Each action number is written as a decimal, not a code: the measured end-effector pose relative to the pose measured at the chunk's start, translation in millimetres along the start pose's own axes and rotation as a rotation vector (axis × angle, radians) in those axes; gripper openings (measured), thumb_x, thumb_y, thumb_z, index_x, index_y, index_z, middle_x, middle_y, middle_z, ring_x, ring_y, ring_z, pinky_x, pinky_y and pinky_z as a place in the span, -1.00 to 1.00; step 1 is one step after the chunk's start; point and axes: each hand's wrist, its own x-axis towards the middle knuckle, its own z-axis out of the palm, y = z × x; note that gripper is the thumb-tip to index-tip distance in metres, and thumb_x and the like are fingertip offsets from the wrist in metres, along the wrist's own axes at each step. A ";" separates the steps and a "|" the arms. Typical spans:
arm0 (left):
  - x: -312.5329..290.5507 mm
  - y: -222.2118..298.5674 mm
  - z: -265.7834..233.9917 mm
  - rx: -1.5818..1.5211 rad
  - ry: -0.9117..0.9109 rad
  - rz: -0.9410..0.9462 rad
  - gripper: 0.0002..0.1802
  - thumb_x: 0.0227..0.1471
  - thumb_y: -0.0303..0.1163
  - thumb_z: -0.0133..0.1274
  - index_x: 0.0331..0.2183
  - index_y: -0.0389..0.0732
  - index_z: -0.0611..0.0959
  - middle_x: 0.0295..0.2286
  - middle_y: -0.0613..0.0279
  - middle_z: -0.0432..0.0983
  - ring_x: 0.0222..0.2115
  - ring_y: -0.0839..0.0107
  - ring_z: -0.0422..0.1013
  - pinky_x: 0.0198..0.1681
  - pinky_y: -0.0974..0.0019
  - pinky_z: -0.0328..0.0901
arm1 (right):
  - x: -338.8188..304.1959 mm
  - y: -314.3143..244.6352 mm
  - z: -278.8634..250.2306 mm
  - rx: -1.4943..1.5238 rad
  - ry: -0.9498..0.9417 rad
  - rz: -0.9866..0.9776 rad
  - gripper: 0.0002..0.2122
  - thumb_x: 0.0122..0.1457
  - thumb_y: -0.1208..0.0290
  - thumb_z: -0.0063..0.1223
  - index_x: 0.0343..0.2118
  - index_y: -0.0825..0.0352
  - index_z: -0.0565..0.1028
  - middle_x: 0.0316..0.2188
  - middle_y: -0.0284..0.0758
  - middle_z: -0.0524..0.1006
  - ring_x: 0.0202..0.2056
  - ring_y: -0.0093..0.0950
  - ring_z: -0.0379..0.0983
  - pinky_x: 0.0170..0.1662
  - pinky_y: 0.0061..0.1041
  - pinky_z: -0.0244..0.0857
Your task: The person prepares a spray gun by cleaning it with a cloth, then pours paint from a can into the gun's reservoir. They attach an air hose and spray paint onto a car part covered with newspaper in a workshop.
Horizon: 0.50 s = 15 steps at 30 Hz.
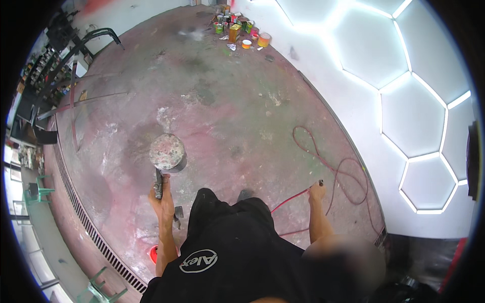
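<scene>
My left hand (162,199) is closed around a spray gun (158,184), held out in front of me on the left. On top of the gun sits a round cup, its pale lid (167,151) speckled with dried paint. A dark metal part (178,213) shows beside my left wrist; I cannot tell whether it belongs to the gun. Out to the right, my right hand (317,192) is closed on a red air hose (292,198). The hose's dark end fitting (321,182) pokes out past my fingers. Gun and hose are well apart.
Loops of hose (348,174) lie on the paint-stained floor by the lit white wall (384,116). Several paint cans (235,33) cluster at the far wall. A floor grate (81,209) runs along the left, beyond it green chairs (43,189). A dark frame (76,55) stands far left.
</scene>
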 end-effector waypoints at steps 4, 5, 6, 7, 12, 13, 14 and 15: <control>95.6 33.5 121.4 0.106 -0.062 0.035 -0.40 0.44 -0.27 0.21 0.30 -0.48 0.55 -0.25 0.26 0.64 -0.26 0.55 0.45 -0.14 0.36 0.38 | 21.3 -244.3 100.6 0.160 -0.316 -0.321 -0.44 0.41 0.20 0.26 0.29 0.53 0.47 -0.03 -0.05 0.69 -0.15 -0.38 0.68 -0.06 -0.36 0.52; 127.2 37.5 154.3 0.092 -0.068 0.062 -0.40 0.44 -0.28 0.21 0.31 -0.49 0.54 -0.19 0.17 0.67 -0.21 0.49 0.49 -0.08 0.33 0.41 | 11.5 -308.6 131.2 0.226 -0.484 -0.427 -0.40 0.40 0.19 0.29 0.34 0.52 0.45 0.01 -0.06 0.69 -0.12 -0.38 0.68 -0.02 -0.37 0.51; 158.0 35.9 183.4 0.087 -0.078 0.087 -0.39 0.44 -0.29 0.20 0.31 -0.49 0.53 -0.14 0.08 0.69 -0.16 0.43 0.54 -0.02 0.30 0.43 | -16.6 -369.6 158.1 0.233 -0.588 -0.554 -0.38 0.39 0.16 0.31 0.35 0.51 0.44 0.05 -0.06 0.68 -0.03 -0.35 0.66 0.05 -0.35 0.49; 192.9 33.0 210.0 0.084 -0.089 0.119 -0.39 0.43 -0.30 0.20 0.32 -0.50 0.52 -0.09 -0.01 0.71 -0.11 0.37 0.59 0.03 0.27 0.45 | -51.3 -430.6 182.0 0.248 -0.689 -0.680 -0.36 0.38 0.14 0.33 0.36 0.49 0.43 0.09 -0.07 0.67 0.05 -0.32 0.64 0.12 -0.34 0.47; 385.1 26.7 354.4 0.261 -0.167 0.288 -0.37 0.29 -0.40 0.28 0.30 -0.43 0.54 0.06 -0.34 0.63 0.04 -0.23 0.63 0.07 -0.01 0.52 | -112.6 -651.6 299.3 0.223 -0.763 -1.255 -0.13 0.09 0.04 0.60 0.38 0.43 0.43 0.31 0.00 0.50 0.31 -0.10 0.46 0.31 -0.18 0.35; 422.6 33.6 378.2 0.278 -0.212 0.323 -0.34 0.27 -0.41 0.29 0.32 -0.41 0.52 0.05 -0.33 0.64 0.03 -0.24 0.63 0.06 -0.02 0.52 | -114.2 -683.1 328.0 0.192 -0.713 -1.310 -0.11 0.05 0.05 0.63 0.36 0.42 0.44 0.30 -0.02 0.51 0.29 -0.08 0.48 0.31 -0.19 0.36; 455.8 47.5 396.2 0.290 -0.246 0.367 -0.31 0.25 -0.42 0.30 0.33 -0.40 0.50 0.04 -0.31 0.64 0.01 -0.24 0.63 0.05 -0.02 0.52 | -112.8 -714.8 346.8 0.168 -0.662 -1.376 -0.10 0.00 0.05 0.66 0.35 0.41 0.46 0.29 -0.04 0.52 0.27 -0.07 0.49 0.30 -0.19 0.37; 488.5 62.5 414.2 0.305 -0.278 0.411 -0.28 0.23 -0.43 0.32 0.35 -0.38 0.49 0.03 -0.30 0.65 0.00 -0.24 0.63 0.04 -0.03 0.53 | -101.8 -744.4 367.2 0.166 -0.612 -1.375 -0.11 -0.01 0.05 0.66 0.33 0.41 0.47 0.27 -0.03 0.52 0.25 -0.06 0.50 0.28 -0.18 0.39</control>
